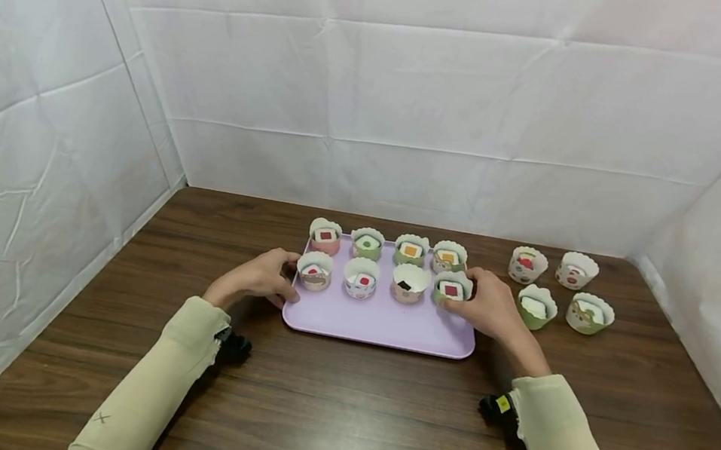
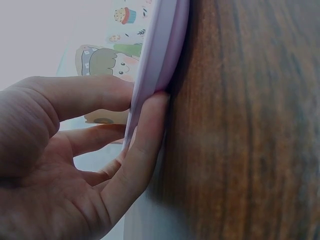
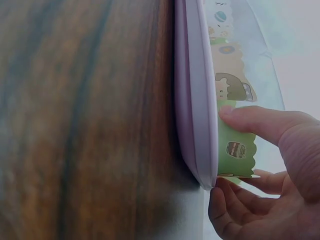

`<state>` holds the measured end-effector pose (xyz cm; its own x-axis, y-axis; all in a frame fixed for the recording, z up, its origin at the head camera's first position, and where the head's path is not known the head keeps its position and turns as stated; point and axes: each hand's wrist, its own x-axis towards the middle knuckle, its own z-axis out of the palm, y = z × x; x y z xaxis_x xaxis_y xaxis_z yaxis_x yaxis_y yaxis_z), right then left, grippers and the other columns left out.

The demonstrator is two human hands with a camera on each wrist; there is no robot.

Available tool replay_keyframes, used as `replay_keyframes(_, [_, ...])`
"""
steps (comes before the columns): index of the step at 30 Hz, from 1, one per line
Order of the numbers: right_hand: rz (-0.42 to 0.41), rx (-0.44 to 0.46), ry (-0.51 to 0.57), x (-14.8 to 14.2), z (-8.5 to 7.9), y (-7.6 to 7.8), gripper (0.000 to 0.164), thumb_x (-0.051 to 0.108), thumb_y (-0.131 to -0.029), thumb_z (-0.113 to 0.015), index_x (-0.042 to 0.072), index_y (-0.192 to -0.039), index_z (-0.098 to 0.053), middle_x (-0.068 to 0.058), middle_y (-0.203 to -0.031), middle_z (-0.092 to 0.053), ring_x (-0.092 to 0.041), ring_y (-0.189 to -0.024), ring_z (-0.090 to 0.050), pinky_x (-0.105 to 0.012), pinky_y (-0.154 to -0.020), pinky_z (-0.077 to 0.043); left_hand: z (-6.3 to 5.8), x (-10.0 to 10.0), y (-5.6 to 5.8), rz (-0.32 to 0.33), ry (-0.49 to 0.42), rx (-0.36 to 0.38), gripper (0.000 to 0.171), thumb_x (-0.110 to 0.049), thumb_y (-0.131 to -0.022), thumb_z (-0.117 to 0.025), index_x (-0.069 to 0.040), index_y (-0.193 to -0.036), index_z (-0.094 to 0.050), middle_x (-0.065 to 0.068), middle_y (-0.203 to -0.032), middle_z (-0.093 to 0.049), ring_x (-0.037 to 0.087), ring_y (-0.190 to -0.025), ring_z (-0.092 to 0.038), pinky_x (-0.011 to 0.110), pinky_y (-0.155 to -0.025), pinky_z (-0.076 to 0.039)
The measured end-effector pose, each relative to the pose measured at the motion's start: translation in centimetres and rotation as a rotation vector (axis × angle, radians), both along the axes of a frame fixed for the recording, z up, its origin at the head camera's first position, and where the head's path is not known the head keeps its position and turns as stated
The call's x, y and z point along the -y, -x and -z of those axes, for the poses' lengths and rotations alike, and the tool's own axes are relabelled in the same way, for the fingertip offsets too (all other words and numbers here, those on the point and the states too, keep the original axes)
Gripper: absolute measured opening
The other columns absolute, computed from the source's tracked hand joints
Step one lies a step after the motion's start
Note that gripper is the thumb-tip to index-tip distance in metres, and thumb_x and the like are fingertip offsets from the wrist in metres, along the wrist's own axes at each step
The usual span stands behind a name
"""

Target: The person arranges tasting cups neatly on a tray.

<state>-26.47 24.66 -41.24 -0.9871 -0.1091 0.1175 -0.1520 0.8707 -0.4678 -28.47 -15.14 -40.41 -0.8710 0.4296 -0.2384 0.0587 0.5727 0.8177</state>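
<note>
**On a brown table point(image 1: 341, 420), one hand at a tray and the other at a paper cup**

Near the table's back edge lies a lilac tray point(image 1: 382, 323) bearing eight paper cups in two rows of four, its near strip bare. The left hand point(image 1: 263, 274) is bent partly closed around the tray's left edge, its digits pinching the rim just beside the end cup point(image 1: 314, 280) of the front row. At the other end of that row, the right hand point(image 1: 494, 303) is partly closed about a green cup point(image 1: 439, 295), the thumb pressed to its side; its lower fingers curl close by the tray's rim, and whether they bear on it I cannot tell.

Inside the green cup sits a white piece point(image 1: 451, 289) topped with a dark red square. A pink cup point(image 1: 324, 246) stands at the left of the back row. Right of the tray, well apart from it, four more cups stand on the table, among them a green-sided one point(image 1: 532, 321) nearer the right hand. Both forearms wear pale sleeves point(image 1: 159, 373), with a black device point(image 1: 235, 349) at each wrist. Behind everything hangs creased white cloth point(image 1: 418, 96).
</note>
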Motion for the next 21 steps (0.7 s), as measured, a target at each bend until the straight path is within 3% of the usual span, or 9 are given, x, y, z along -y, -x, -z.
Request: replay_keyframes(21, [-0.046, 0.068, 0.027, -0.21, -0.74, -0.29, 0.079, 0.043, -0.076, -0.078, 0.001, -0.134, -0.045, -0.020, -0.122, -0.057, -0.030, -0.105, -0.055, -0.045, -0.086, -0.050, -0.16, -0.13, -0.17, -0.021, 0.011, 0.004, 0.056, 0.008, -0.074, -0.072, 0.000, -0.126, -0.052, 0.021, -0.123, -0.049, 0.025, -0.089, -0.061, 0.036, -0.065, -0.062])
